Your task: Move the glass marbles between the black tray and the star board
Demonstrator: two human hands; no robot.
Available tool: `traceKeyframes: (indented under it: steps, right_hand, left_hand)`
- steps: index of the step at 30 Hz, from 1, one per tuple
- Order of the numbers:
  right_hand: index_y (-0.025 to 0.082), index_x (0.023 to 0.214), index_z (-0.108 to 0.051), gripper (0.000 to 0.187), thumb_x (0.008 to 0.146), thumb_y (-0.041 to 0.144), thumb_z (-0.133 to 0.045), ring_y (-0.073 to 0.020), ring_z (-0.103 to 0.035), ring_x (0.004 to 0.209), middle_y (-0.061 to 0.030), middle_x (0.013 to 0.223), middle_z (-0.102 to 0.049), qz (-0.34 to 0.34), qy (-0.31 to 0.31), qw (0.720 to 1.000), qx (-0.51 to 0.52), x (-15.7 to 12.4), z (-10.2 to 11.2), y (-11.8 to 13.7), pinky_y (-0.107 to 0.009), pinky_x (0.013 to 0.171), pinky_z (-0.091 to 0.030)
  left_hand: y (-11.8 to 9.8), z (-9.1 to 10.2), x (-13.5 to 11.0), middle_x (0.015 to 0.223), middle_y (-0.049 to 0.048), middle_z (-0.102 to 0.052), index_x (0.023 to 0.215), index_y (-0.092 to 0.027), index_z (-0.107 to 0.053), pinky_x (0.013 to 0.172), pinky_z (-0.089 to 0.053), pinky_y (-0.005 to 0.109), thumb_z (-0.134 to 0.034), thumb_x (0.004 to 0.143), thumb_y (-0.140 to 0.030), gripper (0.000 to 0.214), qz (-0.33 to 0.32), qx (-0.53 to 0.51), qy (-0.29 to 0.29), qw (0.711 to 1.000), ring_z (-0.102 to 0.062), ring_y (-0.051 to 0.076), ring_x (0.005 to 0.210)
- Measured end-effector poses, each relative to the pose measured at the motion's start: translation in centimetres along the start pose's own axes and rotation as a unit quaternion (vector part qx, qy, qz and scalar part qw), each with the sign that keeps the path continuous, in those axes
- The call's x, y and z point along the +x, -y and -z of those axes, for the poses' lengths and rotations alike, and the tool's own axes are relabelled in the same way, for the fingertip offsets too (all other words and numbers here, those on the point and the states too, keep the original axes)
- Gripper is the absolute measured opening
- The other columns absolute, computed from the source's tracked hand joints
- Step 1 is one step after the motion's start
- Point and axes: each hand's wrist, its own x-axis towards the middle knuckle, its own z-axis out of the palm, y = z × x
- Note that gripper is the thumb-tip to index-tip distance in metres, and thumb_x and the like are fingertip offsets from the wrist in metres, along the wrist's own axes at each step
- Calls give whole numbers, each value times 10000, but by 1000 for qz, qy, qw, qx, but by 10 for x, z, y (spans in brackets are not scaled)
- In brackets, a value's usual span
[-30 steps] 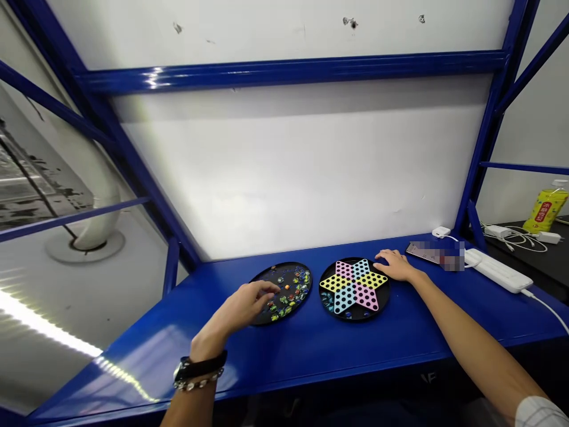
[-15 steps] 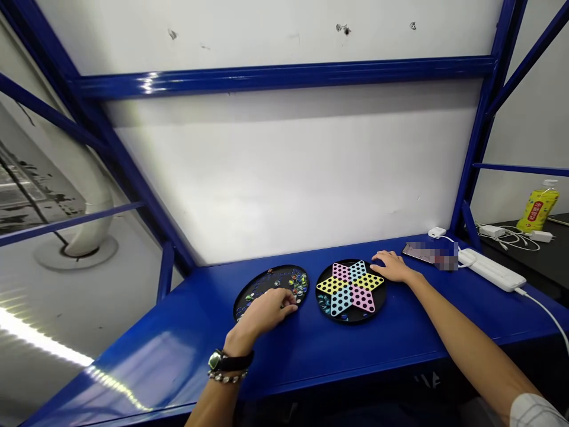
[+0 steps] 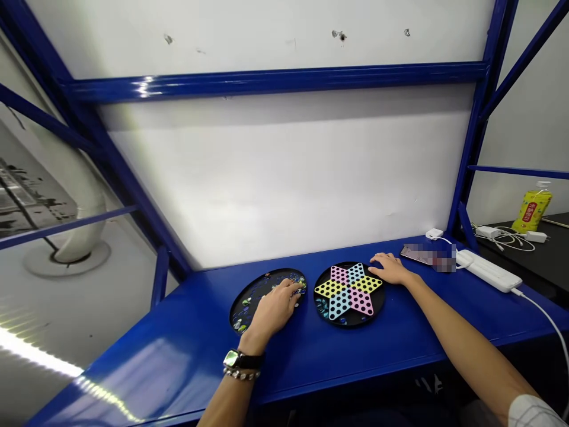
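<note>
My left hand (image 3: 276,306) reaches over the right part of a round black tray (image 3: 258,289). Its fingers are stretched out onto several glass marbles (image 3: 240,325) and hide part of them; none is seen gripped. To the right, a second round black tray (image 3: 377,303) carries a star-shaped Chinese checkers board (image 3: 349,290) with pink, blue and yellow sections and round holes. A few bluish marbles (image 3: 322,308) show beside the star. My right hand (image 3: 390,268) lies with fingers apart at that tray's upper right rim, holding nothing.
Both trays stand on a blue tabletop (image 3: 200,344) before a white panel (image 3: 288,184) framed by blue bars. A phone (image 3: 418,254), a white power strip (image 3: 489,271) and cables lie right. A yellow bottle (image 3: 531,209) stands on a black surface beyond.
My left hand has moved right and farther over the marbles, and its curled fingers have straightened. My right hand stays by the board. The view has shifted slightly.
</note>
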Motion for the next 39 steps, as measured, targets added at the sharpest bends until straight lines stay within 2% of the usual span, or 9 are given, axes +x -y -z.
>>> traceKeyframes:
  steps: [8, 13, 17, 21, 24, 28, 32, 36, 39]
  right_hand:
    - [297, 1293, -583, 502, 926, 584, -397, -317, -332, 1400, -38, 1514, -441, 1, -1, 1000, -6, 3, -2, -1, -489, 1118, -281]
    - [297, 1290, -585, 489, 923, 569, -410, -321, -332, 1405, -38, 1520, -436, -3, -4, 1000, 0, 0, 0, 3, -488, 1125, -271]
    - [282, 1306, -574, 511, 923, 576, -407, -322, -304, 1424, -55, 1534, -417, 0, 2, 1000, 11, -3, 2, 5, -500, 1133, -259]
    - [276, 1304, -574, 516, 921, 579, -408, -315, -309, 1418, -56, 1529, -421, 1, -3, 1000, 12, -3, 0, 4, -498, 1137, -253]
    - [282, 1294, -578, 502, 922, 574, -409, -312, -324, 1408, -48, 1523, -429, 2, -4, 1000, 7, -1, -1, 3, -493, 1136, -258]
    - [281, 1297, -578, 500, 927, 567, -402, -317, -333, 1403, -46, 1520, -434, 2, -1, 1000, 3, -1, 0, 4, -485, 1123, -280]
    - [281, 1286, -584, 495, 923, 566, -406, -323, -347, 1392, -49, 1506, -451, 3, -5, 1000, 2, -2, 0, 4, -478, 1107, -302]
    - [276, 1286, -581, 501, 921, 569, -404, -324, -342, 1393, -54, 1512, -444, 6, -4, 1000, 11, -2, 0, 4, -484, 1118, -282]
    - [282, 1284, -582, 498, 922, 573, -401, -320, -338, 1396, -47, 1510, -445, 4, -5, 1000, 13, -1, 0, 2, -482, 1119, -280]
  left_hand:
    - [-7, -1, -3, 1166, 82, -637, 1160, -262, -686, 798, -495, 332, -461, 949, -272, 308, -10, 55, -11, 998, -643, 261, 1028]
    - [-7, 13, -6, 1130, 60, -660, 1134, -262, -688, 803, -484, 309, -431, 963, -331, 317, -14, -9, -46, 999, -649, 240, 1000]
    - [-42, 18, -13, 1109, 40, -680, 1140, -282, -667, 835, -484, 306, -435, 975, -428, 320, -78, -124, -76, 986, -647, 213, 951]
    - [-90, 6, -20, 1068, 46, -689, 1079, -283, -697, 892, -475, 313, -530, 947, -380, 234, -187, -169, -14, 968, -632, 213, 1003]
    - [-104, 1, -22, 1053, 36, -676, 1045, -291, -714, 880, -482, 303, -589, 913, -349, 190, -211, -170, 32, 962, -630, 199, 981]
    - [-79, 11, -17, 1099, 29, -674, 1075, -291, -702, 900, -487, 301, -525, 941, -388, 242, -194, -183, 5, 964, -630, 197, 1010]
    - [-19, 11, -7, 1206, 77, -659, 1229, -244, -644, 985, -469, 387, -399, 963, -378, 385, -68, -113, -81, 988, -604, 259, 1131]
    - [35, -2, 1, 1333, 107, -615, 1352, -202, -565, 1056, -433, 445, -463, 899, -396, 503, -7, -56, -56, 997, -559, 310, 1235]
    - [52, 0, 15, 1391, 105, -580, 1392, -189, -524, 1066, -431, 420, -390, 915, -362, 524, 4, -54, -63, 997, -545, 289, 1264]
